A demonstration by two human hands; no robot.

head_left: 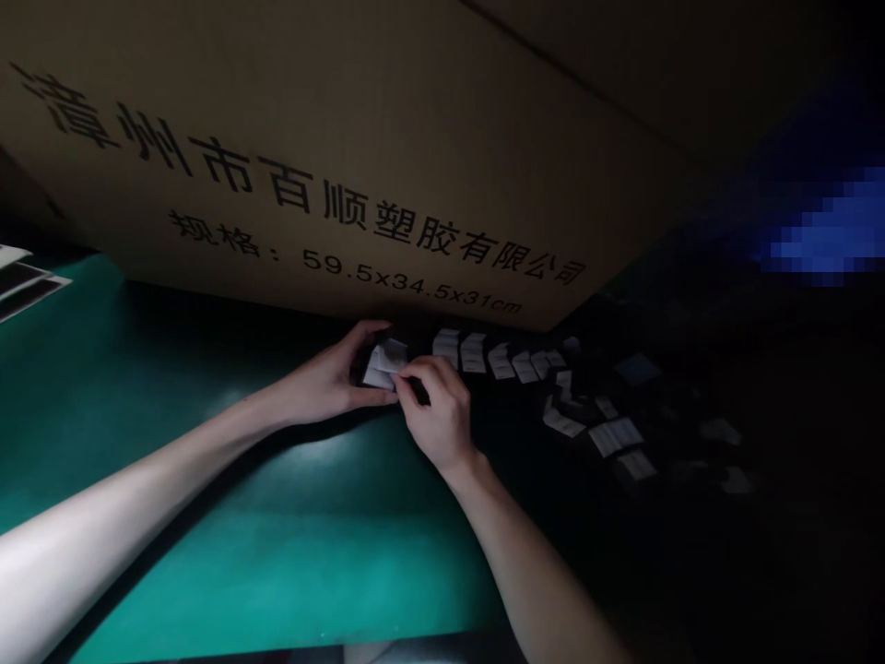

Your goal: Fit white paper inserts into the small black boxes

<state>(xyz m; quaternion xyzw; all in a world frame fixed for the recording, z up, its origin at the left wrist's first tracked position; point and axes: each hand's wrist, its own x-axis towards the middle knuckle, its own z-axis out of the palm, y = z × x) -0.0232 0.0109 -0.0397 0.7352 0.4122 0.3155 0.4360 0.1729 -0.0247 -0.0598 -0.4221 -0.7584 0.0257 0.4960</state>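
Both my hands meet at the foot of a big cardboard box [332,138]. My left hand [332,378] is curled around a small white packet [382,365], thumb under it and fingers over its far edge. My right hand [437,410] pinches the packet's right edge with thumb and forefinger, the other fingers folded in. Just to the right, a row of several similar small white packets [501,358] lies along the box's base.
A green mat [207,516] covers the table under my arms. More white packets [615,433] lie scattered on the dark surface to the right. Dark flat sheets [24,281] sit at the left edge. The scene is dim.
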